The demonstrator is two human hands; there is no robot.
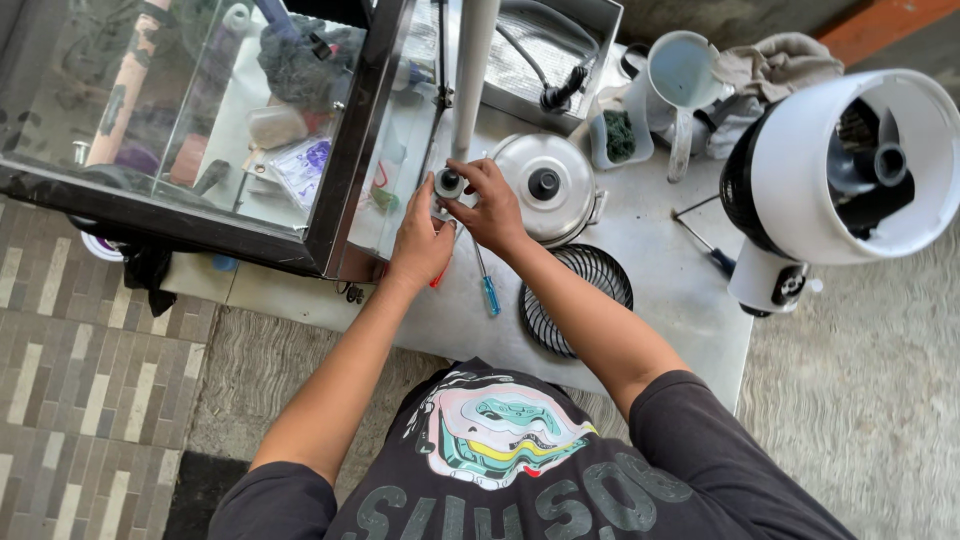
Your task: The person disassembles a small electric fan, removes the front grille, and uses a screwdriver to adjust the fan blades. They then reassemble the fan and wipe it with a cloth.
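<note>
Working at the grey table (660, 290) beside the glass case (200, 130), with the white fan body (840, 170) at the far right, the pot lid (545, 185) and the black fan grille (580, 300) close by, we seem to be at the step of fitting or loosening the small round part (449, 183) at the foot of the white pole (470, 80). Our left hand (418, 240) cups it from below while our right hand (490, 205) pinches it, and the next move probably calls for a steady twist, perhaps with the blue-handled screwdriver (487, 285) just beneath.
</note>
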